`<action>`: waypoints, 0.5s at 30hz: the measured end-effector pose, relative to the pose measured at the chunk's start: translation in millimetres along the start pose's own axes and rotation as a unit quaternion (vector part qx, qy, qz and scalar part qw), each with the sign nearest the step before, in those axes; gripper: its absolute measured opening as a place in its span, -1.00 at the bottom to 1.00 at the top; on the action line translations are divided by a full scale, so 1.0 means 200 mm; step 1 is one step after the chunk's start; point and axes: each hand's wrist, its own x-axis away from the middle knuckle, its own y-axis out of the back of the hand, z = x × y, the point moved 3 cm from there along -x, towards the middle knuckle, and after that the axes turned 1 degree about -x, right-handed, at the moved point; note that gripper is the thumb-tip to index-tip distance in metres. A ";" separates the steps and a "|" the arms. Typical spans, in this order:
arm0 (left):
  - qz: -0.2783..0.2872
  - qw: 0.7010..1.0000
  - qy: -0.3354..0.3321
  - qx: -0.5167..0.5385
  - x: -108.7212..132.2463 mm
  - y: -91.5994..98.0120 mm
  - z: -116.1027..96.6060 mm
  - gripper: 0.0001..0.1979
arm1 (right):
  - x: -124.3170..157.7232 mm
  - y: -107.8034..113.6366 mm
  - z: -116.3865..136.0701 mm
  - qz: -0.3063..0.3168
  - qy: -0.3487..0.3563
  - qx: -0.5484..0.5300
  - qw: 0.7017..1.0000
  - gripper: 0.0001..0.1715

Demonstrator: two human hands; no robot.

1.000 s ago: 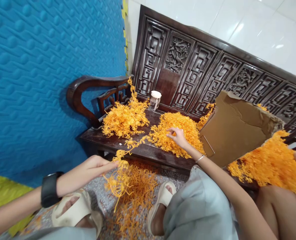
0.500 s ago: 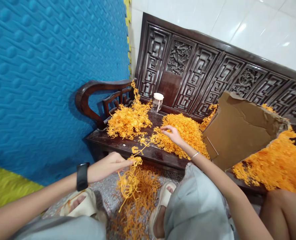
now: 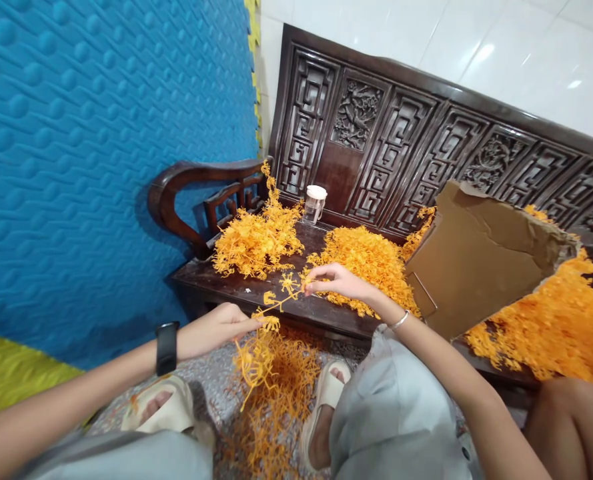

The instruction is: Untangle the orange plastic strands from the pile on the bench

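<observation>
A yellow-orange plastic flower sprig (image 3: pixel 279 304) with a thin stem and spidery blossoms stretches between my hands. My left hand (image 3: pixel 229 327), with a black band on its wrist, pinches it between thumb and fingers, and more blossoms dangle below. At the sprig's upper end, my right hand (image 3: pixel 337 280) has its fingertips closed; the exact contact is too small to see. Behind that hand lies a pile of loose orange blossoms (image 3: pixel 366 257) on the dark wooden bench (image 3: pixel 201 275). Another heap of sprigs (image 3: pixel 256 243) is on the bench to the left.
A lidded clear cup (image 3: pixel 315 203) stands against the carved backrest. A torn cardboard piece (image 3: pixel 486 260) leans among blossoms, with a larger orange pile (image 3: pixel 561 320) at right. Bare orange stems (image 3: pixel 276 413) litter the floor between my sandalled feet. Another person's knee (image 3: pixel 571 427) shows at lower right.
My right hand has come down and left from beside the blossom pile to the upper end of the sprig, its fingers closing there. The left hand stays nearly still, still holding the sprig.
</observation>
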 end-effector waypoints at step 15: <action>-0.035 0.999 0.037 0.019 0.02 -0.04 -0.07 -0.51 | -0.08 -0.10 -0.17 -0.202 -0.181 -0.023 0.962 -0.73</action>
